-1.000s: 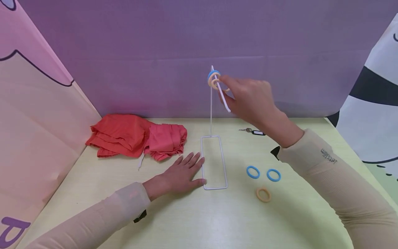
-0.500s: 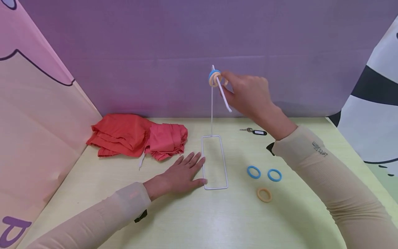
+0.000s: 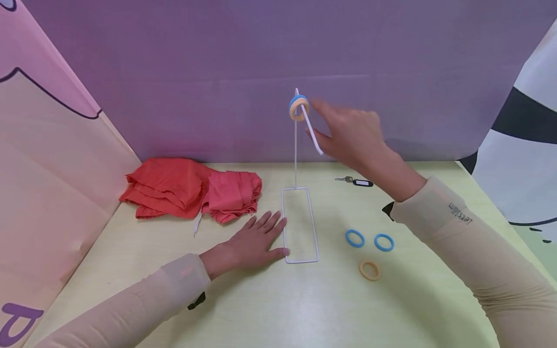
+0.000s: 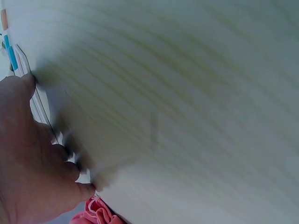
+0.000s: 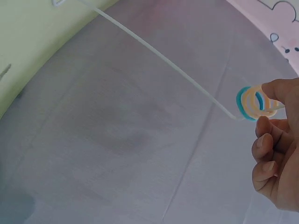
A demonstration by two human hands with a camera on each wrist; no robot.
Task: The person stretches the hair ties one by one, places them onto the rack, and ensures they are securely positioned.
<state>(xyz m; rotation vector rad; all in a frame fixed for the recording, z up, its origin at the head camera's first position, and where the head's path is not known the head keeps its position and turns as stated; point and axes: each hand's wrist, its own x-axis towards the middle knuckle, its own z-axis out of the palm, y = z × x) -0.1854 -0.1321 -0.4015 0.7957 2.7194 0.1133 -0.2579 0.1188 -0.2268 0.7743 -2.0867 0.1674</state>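
Here, a white wire stand [image 3: 296, 154] rises at the centre of the head view, its projecting top arm [image 3: 312, 132] threaded through a blue ring [image 5: 239, 102] and beige rings [image 3: 292, 111] in the upper middle. The right hand [image 3: 354, 133] is just beside them; whether it pinches the outermost ring or is clear of it, I cannot tell. The left hand [image 3: 252, 245] lies flat, grasping nothing, fingertips at the left rail of the base [image 3: 301, 262]. Two loose blue rings [image 3: 385, 250] and a loose beige ring [image 3: 371, 279] lie lower right on the tabletop [image 3: 304, 309].
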